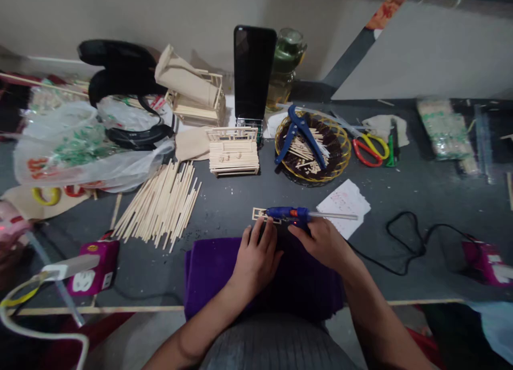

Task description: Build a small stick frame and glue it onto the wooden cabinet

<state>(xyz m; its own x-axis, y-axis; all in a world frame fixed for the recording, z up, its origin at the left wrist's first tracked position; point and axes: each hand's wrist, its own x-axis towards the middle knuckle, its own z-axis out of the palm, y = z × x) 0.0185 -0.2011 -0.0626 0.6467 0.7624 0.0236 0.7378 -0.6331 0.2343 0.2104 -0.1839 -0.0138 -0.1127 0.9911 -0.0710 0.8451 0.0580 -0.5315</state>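
Note:
My right hand [323, 239] is closed round a blue hot glue gun [290, 214], with a clear glue stick jutting from its back. The gun's nozzle points left, over a small flat frame of thin wooden sticks [255, 214] on the dark table. My left hand [260, 247] lies with fingers stretched out, the tips touching or close to the frame's near edge. Part of the frame is hidden under the gun and fingers. A folded purple cloth [212, 274] lies beneath both hands.
Loose wooden sticks [160, 204] are spread to the left. Behind stand a miniature stick bench [234, 153], a phone [254, 70] and a basket [344, 156] holding blue cutters [296, 129]. The glue gun's black cable [385, 268] trails right past white paper [347, 204].

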